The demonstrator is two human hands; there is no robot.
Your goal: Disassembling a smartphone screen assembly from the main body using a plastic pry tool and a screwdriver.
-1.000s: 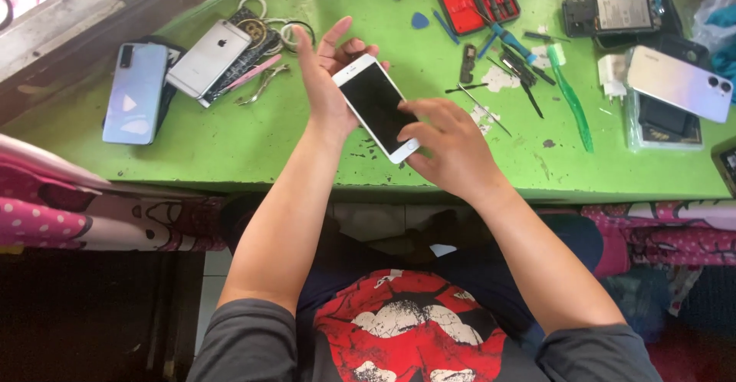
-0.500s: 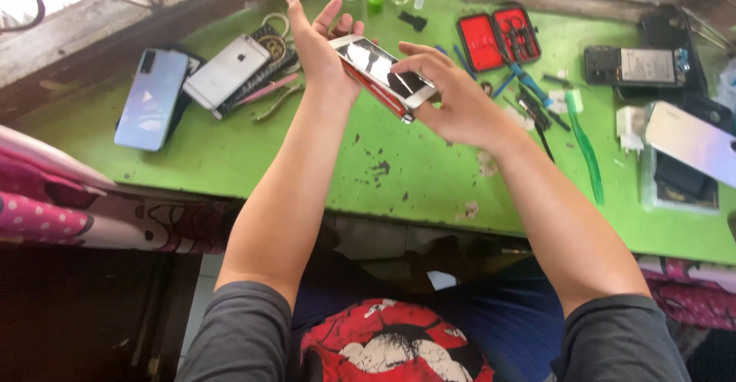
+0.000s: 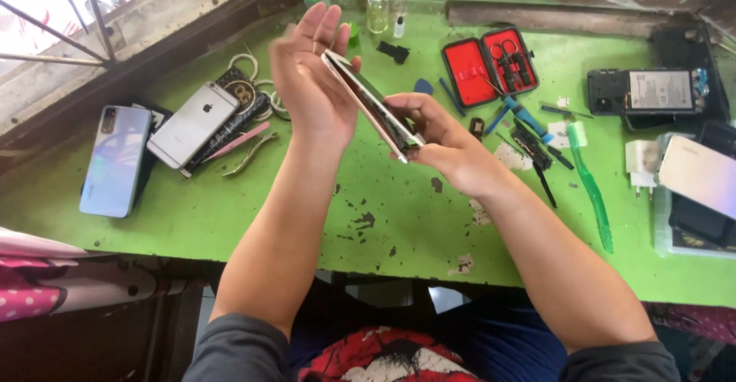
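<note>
From the head camera, the phone [image 3: 373, 107] has turned since half a second ago: then its glass face showed toward me, now I see it nearly edge-on, a thin pale slab running from 11 o'clock down to 5 o'clock, lifted above the green counter [image 3: 253, 221]. My left hand [image 3: 310, 83] has stayed at its upper end with the palm against the back; its fingers [image 3: 322, 29] stand nearly straight and close together, pointing to 12 o'clock, so it props the phone rather than clamping it. My right hand [image 3: 445, 140] has shifted to the lower end, at 5 o'clock of the left one; its fingers [image 3: 406, 106] curl narrowly around that end, the thumb along the near edge, pinching the slab between them. Both forearms reach up from 6 o'clock. On the counter at 9 o'clock of my left hand lie a silver phone [image 3: 192, 124] face down and, farther out, a pale blue phone [image 3: 115, 160], with pink tweezers [image 3: 236, 141] just beside the silver one. At 1 o'clock of my right hand an open red tool case [image 3: 491, 64] lies flat, and at 3 o'clock a green toothbrush [image 3: 592, 186] lies along the counter. A dark opened phone [image 3: 648, 91] with its battery showing rests toward 2 o'clock, well apart from my hands.
</note>
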